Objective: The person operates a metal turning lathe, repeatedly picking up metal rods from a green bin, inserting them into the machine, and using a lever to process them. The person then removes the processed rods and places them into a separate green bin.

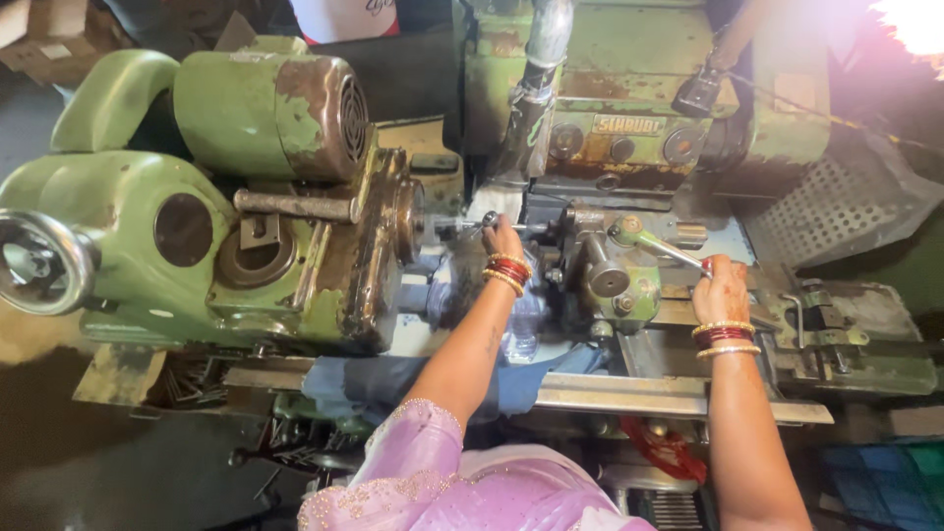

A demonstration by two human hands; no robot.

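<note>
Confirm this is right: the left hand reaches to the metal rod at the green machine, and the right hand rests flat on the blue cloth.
Not quite. The head view shows the right hand gripping the lever, not resting on the blue cloth. The left hand does reach to the metal rod at the green machine.

Nameplate point(627, 125): small oblong metal label, dull brass colour with raised lettering, fixed flat on the rusted green machine housing at upper centre, just above a row of round dials.

Cardboard box point(44, 34): brown carton, corner and flaps only visible, in the top left corner behind the green motor casing; a pale paper label sits on its side.

White sheet or sign point(344, 18): white panel with a red lower edge and dark markings, cut off by the top border, left of centre. Whether it is a sign or a bag cannot be told.

No screens visible.
</note>
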